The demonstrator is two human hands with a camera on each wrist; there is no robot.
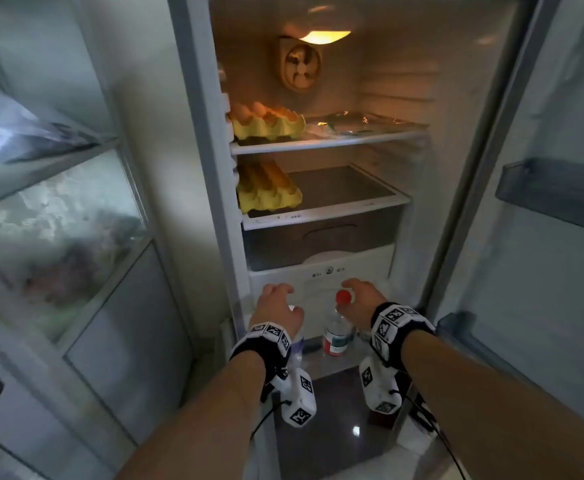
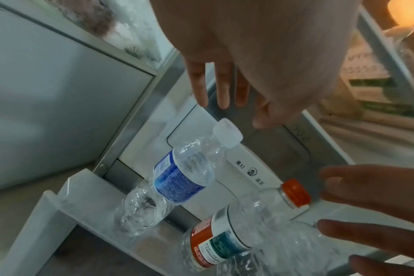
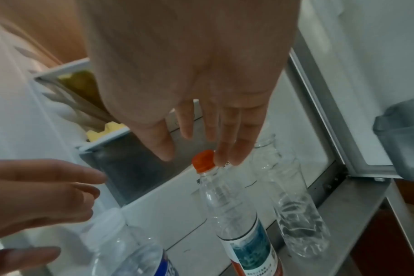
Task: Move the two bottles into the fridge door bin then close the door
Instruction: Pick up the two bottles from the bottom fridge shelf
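Two clear plastic bottles stand upright on the bottom ledge of the open fridge. One has a white cap and blue label (image 2: 184, 175), the other a red cap and red-green label (image 1: 337, 337). My left hand (image 1: 278, 299) hovers just over the white cap with fingers spread and holds nothing. My right hand (image 1: 356, 292) hangs over the red cap (image 3: 202, 160) with straight fingers. Its fingertips are at the cap; I cannot tell if they touch. The fridge door stands open at the right with a dark grey door bin (image 1: 553, 192).
A clear capless bottle (image 3: 293, 205) stands right of the red-capped one. A white drawer front (image 1: 321, 271) is behind the bottles. Yellow egg trays (image 1: 266, 124) sit on the shelves above. A lower door bin (image 3: 402, 134) is at my right, a glass-fronted cabinet (image 1: 58, 220) at my left.
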